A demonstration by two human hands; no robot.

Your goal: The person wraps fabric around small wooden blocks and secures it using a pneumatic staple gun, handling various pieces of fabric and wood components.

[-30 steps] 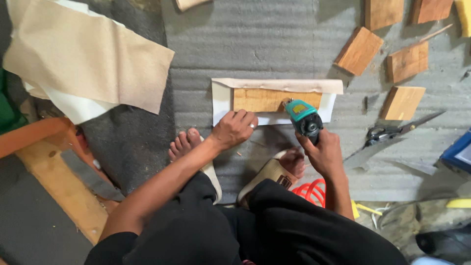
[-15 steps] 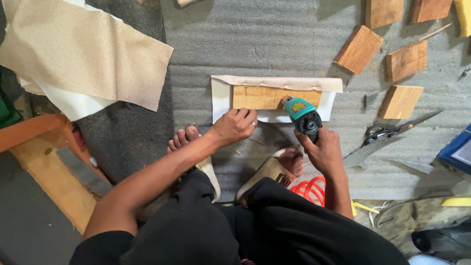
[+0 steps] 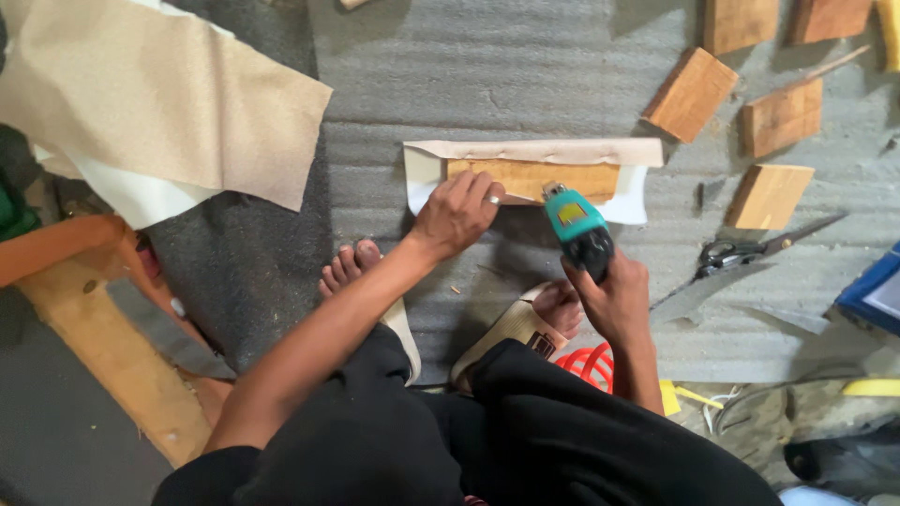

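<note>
On the grey mat point(image 3: 450, 84), a wooden block point(image 3: 530, 178) half-wrapped in beige fabric point(image 3: 534, 150) is pressed flat by the left hand point(image 3: 457, 214). The stapler point(image 3: 579, 228), gripped by the right hand point(image 3: 614, 298), is aimed at the block's near edge; fastening appears underway, and careful placement on the fold seems called for.

The left hand point(image 3: 457, 214) presses flat on a wooden block point(image 3: 530, 178) that lies on a pale sheet of fabric point(image 3: 534, 152) on the grey floor point(image 3: 487, 75). The right hand point(image 3: 614, 300) has its grip closed round a teal and black staple gun point(image 3: 578, 228), whose nose meets the near edge of the block. Further right lie more wooden blocks point(image 3: 692, 94) and scissors point(image 3: 750, 251). A large tan fabric sheet point(image 3: 159, 103) sits far left.
</note>
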